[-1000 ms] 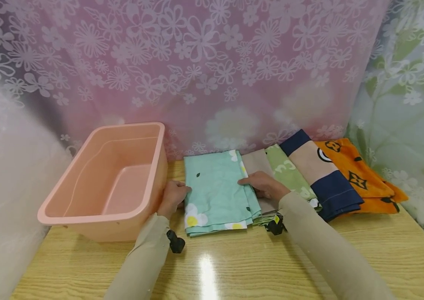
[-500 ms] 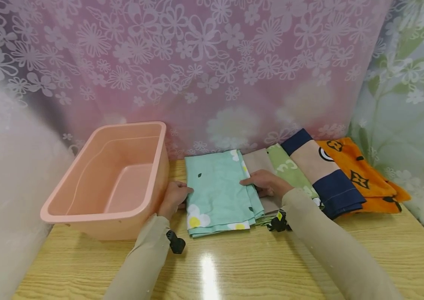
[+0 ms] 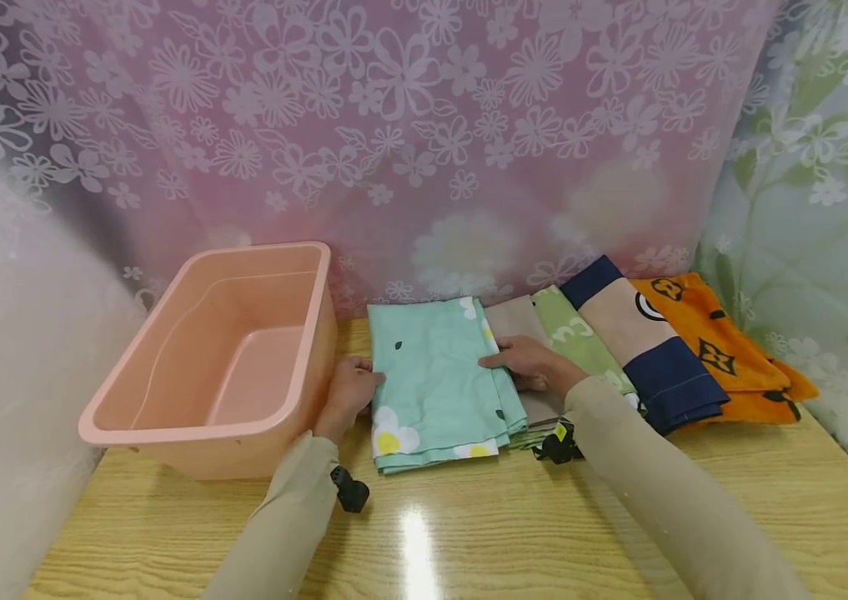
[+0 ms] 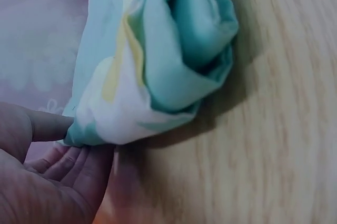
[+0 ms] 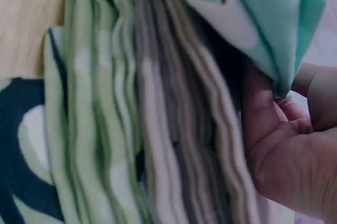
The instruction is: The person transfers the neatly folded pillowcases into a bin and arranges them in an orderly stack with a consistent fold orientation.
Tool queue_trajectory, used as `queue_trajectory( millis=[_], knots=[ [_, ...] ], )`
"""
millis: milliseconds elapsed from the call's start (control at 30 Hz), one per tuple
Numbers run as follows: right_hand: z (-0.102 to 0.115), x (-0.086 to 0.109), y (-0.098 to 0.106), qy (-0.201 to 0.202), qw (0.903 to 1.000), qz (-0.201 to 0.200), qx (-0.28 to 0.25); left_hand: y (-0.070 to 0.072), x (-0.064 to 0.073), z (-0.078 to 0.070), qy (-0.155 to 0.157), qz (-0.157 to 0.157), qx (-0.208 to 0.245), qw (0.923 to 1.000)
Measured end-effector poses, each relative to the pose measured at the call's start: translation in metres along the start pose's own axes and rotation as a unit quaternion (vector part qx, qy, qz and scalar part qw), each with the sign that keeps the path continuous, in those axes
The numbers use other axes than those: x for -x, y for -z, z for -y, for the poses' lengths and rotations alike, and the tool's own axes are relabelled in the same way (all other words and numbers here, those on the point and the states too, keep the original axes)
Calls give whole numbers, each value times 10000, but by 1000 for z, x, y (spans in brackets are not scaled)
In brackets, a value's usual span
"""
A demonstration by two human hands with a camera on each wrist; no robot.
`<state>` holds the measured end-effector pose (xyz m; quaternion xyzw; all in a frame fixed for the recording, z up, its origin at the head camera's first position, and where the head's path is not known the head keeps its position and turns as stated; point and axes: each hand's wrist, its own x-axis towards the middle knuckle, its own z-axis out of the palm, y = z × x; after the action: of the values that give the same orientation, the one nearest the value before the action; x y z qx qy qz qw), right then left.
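A folded mint-green cloth with white and yellow daisies (image 3: 431,375) lies between my hands in the head view. My left hand (image 3: 351,387) pinches its left edge; in the left wrist view the thumb (image 4: 50,125) is on top and the fingers (image 4: 95,174) are underneath. At the opposite edge my right hand (image 3: 532,367) grips the cloth between thumb and fingers, as the right wrist view also shows. Close beside that hand stand the layered folds of a taupe cloth (image 5: 181,103) and a light-green cloth (image 5: 87,129).
A peach plastic basin (image 3: 311,333) stands left of my left hand on the wooden table (image 3: 499,533). To the right, a navy-and-beige folded cloth (image 3: 667,379) overlaps an orange one with dark motifs (image 3: 739,358). A pink floral curtain (image 3: 424,150) hangs behind.
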<state>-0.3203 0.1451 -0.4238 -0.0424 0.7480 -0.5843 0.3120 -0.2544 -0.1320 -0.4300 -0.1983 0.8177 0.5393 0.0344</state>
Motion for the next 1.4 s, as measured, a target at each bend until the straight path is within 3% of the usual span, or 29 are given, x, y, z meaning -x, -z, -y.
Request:
queue_trajectory(
  millis=[167, 300, 500, 600, 667, 767, 833, 933, 1100, 1233, 1400],
  knots=[
    [3, 2, 1, 215, 9994, 158, 210, 0, 6, -3, -548, 28, 100, 9984],
    [4, 2, 2, 259, 9994, 216, 74, 0, 7, -5, -755, 84, 276, 9967],
    [3, -1, 1, 42, 9996, -52, -285, 1, 9, -14, -470, 234, 1147, 9920],
    [3, -3, -1, 6, 9991, 16, -419, 1, 9, -17, -114, 311, 1827, 9826],
    [4, -4, -2, -26, 9987, 91, -492, 0, 8, -18, 96, 353, 2304, 9724],
    [4, -4, -3, -166, 9966, 321, -744, -1, 8, -20, 252, 390, 2676, 9624],
    [2, -4, -3, -289, 9950, 418, -863, -1, 8, -20, 253, 418, 2656, 9628],
    [-1, -2, -1, -374, 9944, 433, -892, -2, 9, -20, 187, 448, 2393, 9697],
    [0, 4, 2, 49, 9977, 492, -468, -1, 11, -19, 89, 454, 2078, 9771],
    [8, 11, 6, 370, 9979, 531, -85, 2, 15, -21, -8, 468, 2029, 9781],
    [15, 20, 11, 417, 9970, 594, -269, 4, 23, -30, -143, 474, 2105, 9763]
  ],
)
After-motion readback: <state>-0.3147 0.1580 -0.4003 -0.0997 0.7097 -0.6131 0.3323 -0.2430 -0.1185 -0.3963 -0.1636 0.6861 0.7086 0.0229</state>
